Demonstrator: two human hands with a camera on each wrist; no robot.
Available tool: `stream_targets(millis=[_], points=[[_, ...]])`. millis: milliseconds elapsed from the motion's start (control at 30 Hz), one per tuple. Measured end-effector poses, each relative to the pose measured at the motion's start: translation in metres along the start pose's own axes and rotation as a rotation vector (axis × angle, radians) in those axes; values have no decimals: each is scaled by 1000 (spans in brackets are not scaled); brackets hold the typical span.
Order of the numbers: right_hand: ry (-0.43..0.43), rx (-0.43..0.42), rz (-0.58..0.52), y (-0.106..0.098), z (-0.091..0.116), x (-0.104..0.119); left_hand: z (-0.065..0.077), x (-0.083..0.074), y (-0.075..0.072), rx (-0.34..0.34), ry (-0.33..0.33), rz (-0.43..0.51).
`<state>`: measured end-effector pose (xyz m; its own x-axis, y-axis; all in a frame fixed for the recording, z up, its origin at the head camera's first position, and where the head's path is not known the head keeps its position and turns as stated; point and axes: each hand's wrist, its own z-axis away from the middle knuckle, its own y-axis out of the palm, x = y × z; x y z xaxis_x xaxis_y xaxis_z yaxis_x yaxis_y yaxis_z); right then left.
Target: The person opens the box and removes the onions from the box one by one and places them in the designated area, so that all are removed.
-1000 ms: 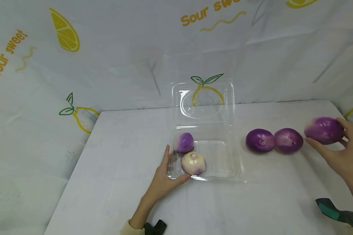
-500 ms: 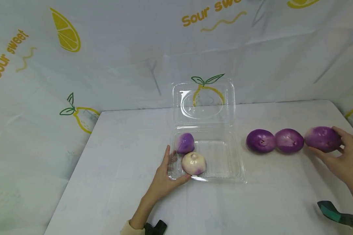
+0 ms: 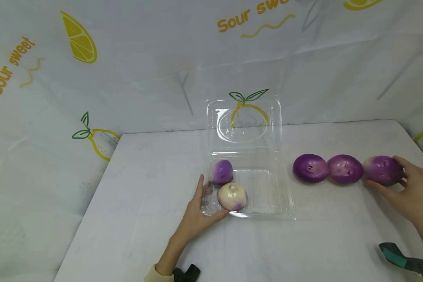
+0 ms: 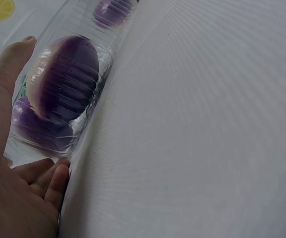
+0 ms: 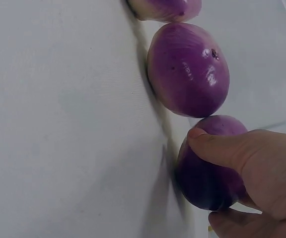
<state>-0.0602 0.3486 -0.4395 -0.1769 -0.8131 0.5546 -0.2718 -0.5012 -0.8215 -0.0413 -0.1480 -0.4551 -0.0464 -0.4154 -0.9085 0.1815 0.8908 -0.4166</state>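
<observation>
My right hand pinches a glossy purple onion between thumb and fingers, at the right end of a row on the table. Beside it sit a middle onion and a left onion, close together. In the right wrist view the held onion meets its neighbour. My left hand grips the near left corner of a clear plastic clamshell container, thumb along the front rim. Inside its left half lie a purple onion and a whitish one.
The container's lid stands raised at the back. A white table lies under everything, with a lemon-printed sheet hanging behind it. Dark straps show at the wrists.
My right hand has brought its onion down and left, up against the row. The two other onions have shifted slightly left. My left hand and the container have stayed put.
</observation>
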Motion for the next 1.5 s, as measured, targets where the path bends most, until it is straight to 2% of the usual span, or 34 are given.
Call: stream_targets(millis=[367, 1067, 1233, 1367, 1500], points=[[-62, -16, -33, 3, 1, -4, 0, -1, 0, 7, 8, -3], [-45, -63, -20, -1, 5, -1, 0, -2, 0, 5, 3, 3], [-49, -127, -36, -2, 4, -4, 0, -3, 0, 8, -2, -4], [-135, -227, -78, -3, 3, -2, 1, -4, 0, 10, -13, -5], [-171, -260, -140, -8, 4, 12, 1, -4, 0, 8, -20, -4]])
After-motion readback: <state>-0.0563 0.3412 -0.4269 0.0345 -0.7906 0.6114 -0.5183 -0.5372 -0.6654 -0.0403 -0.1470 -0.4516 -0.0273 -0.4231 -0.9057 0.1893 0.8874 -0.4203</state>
